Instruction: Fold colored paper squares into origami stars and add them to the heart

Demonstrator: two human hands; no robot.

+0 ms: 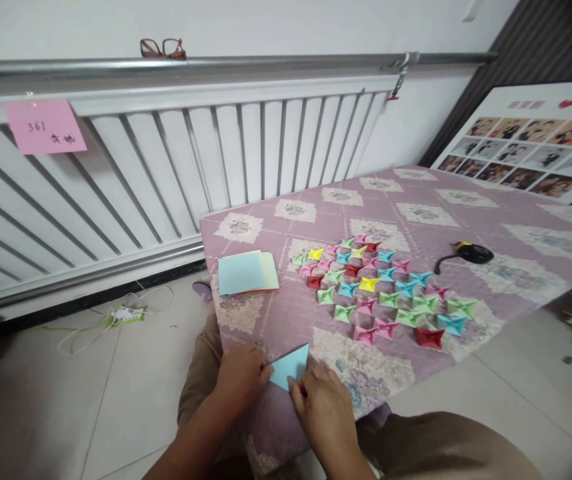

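A light blue sheet of paper (291, 365), folded into a triangle, lies on the tablecloth at the near end of the table. My left hand (244, 372) is closed at its left corner, fingers curled on the paper. On the right side, my right hand (323, 400) is closed with thumb and fingers pinching the paper's edge. Beyond the left hand sits a stack of square paper (242, 273), light blue on top with pale yellow and red beneath. Several small folded paper pieces (367, 285) in pink, green, blue, yellow and red stand in rows to the right.
A black tape measure (475, 253) lies farther right on the floral tablecloth (286, 313). Behind the table runs a white radiator (246, 150) with glasses (163, 49) on the pipe above. A photo board (526, 143) leans at the back right. A power strip (127, 315) is on the floor.
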